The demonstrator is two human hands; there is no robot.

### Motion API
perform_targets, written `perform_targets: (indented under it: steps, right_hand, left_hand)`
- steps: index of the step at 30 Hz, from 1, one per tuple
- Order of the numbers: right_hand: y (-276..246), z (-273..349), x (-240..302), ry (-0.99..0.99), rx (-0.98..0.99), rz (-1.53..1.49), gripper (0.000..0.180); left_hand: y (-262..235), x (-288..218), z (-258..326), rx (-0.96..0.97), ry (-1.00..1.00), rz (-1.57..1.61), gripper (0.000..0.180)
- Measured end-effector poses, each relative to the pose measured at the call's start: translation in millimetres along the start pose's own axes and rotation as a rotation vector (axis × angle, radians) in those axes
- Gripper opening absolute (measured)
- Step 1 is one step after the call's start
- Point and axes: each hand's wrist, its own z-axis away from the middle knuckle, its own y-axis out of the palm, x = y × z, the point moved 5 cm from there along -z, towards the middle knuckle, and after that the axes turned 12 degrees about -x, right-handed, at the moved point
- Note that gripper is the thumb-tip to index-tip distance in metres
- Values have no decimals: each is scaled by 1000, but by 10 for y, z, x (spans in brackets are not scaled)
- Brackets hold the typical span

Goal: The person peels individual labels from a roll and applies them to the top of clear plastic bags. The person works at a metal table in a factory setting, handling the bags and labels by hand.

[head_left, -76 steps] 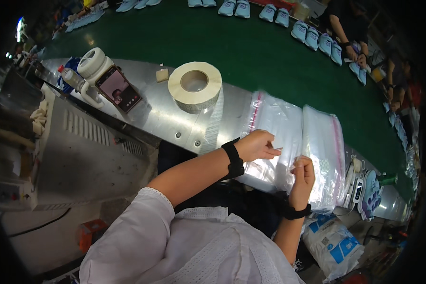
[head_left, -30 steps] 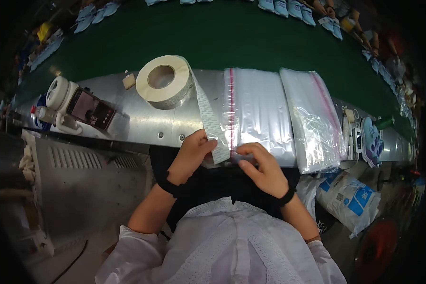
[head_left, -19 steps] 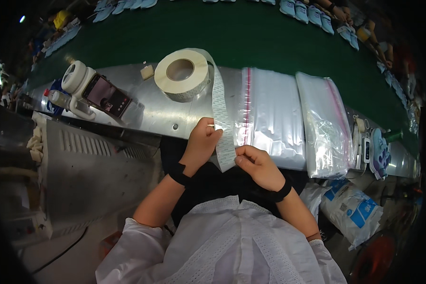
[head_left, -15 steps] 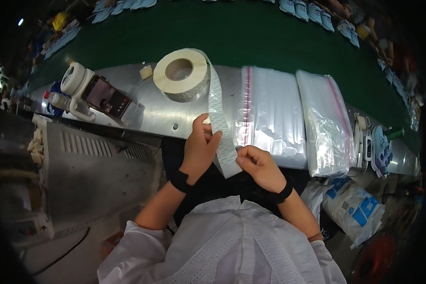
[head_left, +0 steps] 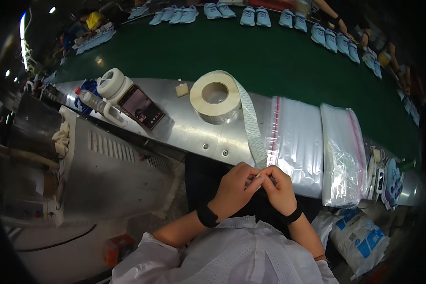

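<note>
My left hand (head_left: pixel 235 188) and my right hand (head_left: pixel 281 191) meet fingertip to fingertip at the front edge of the metal table, both closed in a pinch. A tiny whitish bit shows between the fingertips, too small to name. A strip of labels (head_left: pixel 252 131) runs down from a large label roll (head_left: pixel 216 112) to my fingers, which hide its lower end. The roll lies flat on the metal table (head_left: pixel 184 118). Right of the strip lies a stack of clear plastic bags (head_left: pixel 298 146) with a red seal line. Each wrist wears a black band.
A second bag stack (head_left: pixel 341 156) lies farther right, beside a shoe (head_left: pixel 392 184). On the left stand a phone (head_left: pixel 141 107) and a white jug (head_left: pixel 112 84). A small foam block (head_left: pixel 181 90) sits near the roll. Pale blue shoes (head_left: pixel 255 17) line the green belt's far side, where other people's hands show.
My hands, apart on the strip before, have come together at its lower end. The fingertips now touch and cover that end. The whole view has shifted, bringing more of the far shoes into sight.
</note>
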Motion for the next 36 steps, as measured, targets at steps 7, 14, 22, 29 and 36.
perform_targets:
  steps: [7, 14, 22, 29, 36]
  right_hand:
    - [-121, 137, -209, 155, -66, 13, 8]
    - [-471, 18, -36, 27, -177, 160, 6]
    - [-415, -301, -272, -213, -329, 1082, 29]
    - [-684, -240, -263, -41, -290, 973, 23]
    - [-642, -157, -416, -175, -414, 1085, 19]
  left_hand:
    - [-20, 211, -193, 32, -83, 98, 10]
    - [395, 147, -487, 162, -280, 552, 15]
    - [1018, 798, -370, 31, -555, 1099, 26]
    - [918, 645, -406, 82, -532, 1081, 33]
    - [928, 609, -397, 76, -647, 990, 31]
